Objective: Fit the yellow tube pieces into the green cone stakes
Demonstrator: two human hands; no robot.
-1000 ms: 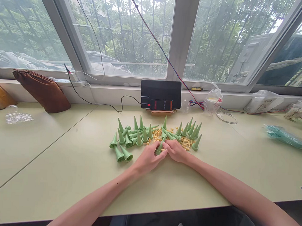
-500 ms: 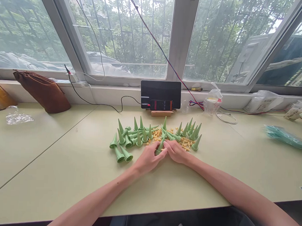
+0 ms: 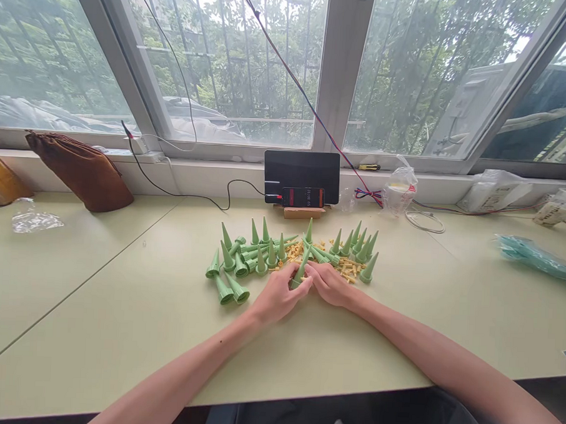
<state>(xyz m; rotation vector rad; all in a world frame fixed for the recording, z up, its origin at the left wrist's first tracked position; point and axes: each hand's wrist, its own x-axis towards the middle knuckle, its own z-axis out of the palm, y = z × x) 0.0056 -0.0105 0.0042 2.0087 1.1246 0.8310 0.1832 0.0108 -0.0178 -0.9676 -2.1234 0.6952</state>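
A green plastic cone spike (image 3: 302, 269) stands nearly upright, its tip leaning slightly right, between the thumb and fingers of my left hand (image 3: 282, 293). Close against its right side, my right hand (image 3: 329, 284) has its fingers bent together. A bit of yellow shows at those fingertips, apparently a small yellow plastic piece (image 3: 304, 278), mostly hidden by the fingers. Behind my hands lies a spread of small yellow pieces (image 3: 350, 269). Several more green cones stand around it, such as one cone (image 3: 367, 269) at the right; others lie on their sides, like this cone (image 3: 223, 290) at the left.
A phone (image 3: 305, 197) leans on a small brown stand before a dark tablet (image 3: 302, 169). Along the window side are a brown pouch (image 3: 85, 175), a bagged cup (image 3: 399, 189) and cables. A teal plastic packet (image 3: 537, 255) lies at the right of the table (image 3: 118, 330).
Both hands keep nearly the same place and hold. The cone in my left hand has shifted very slightly; the other cones have stayed put.
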